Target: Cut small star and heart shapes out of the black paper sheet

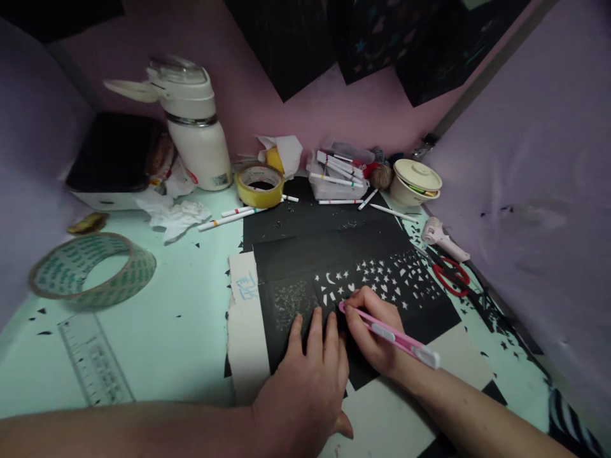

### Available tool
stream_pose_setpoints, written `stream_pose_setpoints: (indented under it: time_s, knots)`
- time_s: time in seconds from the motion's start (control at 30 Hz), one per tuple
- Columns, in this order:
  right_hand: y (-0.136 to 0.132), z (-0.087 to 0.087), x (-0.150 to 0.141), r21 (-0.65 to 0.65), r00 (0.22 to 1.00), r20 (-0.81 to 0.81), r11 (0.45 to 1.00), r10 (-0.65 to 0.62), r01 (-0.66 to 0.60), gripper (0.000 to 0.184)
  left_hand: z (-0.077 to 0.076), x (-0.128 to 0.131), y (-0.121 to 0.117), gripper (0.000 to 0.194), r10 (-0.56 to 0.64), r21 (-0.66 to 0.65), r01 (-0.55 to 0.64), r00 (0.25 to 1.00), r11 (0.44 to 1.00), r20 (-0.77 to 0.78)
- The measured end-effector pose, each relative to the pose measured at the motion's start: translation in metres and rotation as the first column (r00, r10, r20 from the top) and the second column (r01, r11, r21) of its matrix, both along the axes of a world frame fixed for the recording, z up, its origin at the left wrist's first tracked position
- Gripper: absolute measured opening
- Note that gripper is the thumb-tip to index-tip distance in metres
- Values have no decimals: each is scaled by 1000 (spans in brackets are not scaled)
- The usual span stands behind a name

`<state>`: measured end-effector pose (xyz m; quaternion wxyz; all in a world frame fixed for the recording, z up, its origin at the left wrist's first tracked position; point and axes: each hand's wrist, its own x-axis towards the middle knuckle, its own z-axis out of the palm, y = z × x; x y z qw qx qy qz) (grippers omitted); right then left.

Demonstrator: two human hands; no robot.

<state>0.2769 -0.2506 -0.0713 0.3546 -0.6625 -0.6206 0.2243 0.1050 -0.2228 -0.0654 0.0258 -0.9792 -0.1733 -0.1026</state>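
Observation:
A sheet of black paper (296, 257) lies on a white board (245, 343), with rows of cut-out stars, hearts, a moon and small angular shapes across its right part. Fine pale outlines (292, 302) are drawn on its left part. My left hand (305, 381) rests on the paper's lower area, its fingers stretched out and pressing down. In my right hand (375, 327) is a pink utility knife (398, 338), gripped like a pen, its front end at the paper just below the cut-outs. The blade tip is too small to make out.
A large tape roll (138, 273) and a clear ruler (93, 359) lie at left. Behind are a white flask (200, 146), a yellow tape roll (260, 187), markers (233, 219) and a lidded bowl (415, 181). Red-handled scissors (451, 277) and black scraps are at right.

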Motion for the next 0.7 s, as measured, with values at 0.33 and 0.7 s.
stream_pose_setpoints:
  time_s: [0.33, 0.7]
  knots:
    - [0, 0, 0, 25, 1000, -16, 1000, 16, -15, 16, -2, 0, -1, 94, 0, 1, 0, 1000, 1000, 12]
    - [1, 0, 1, 33, 999, -25, 999, 36, -35, 17, -2, 0, -1, 93, 9, 3, -9, 1000, 1000, 6]
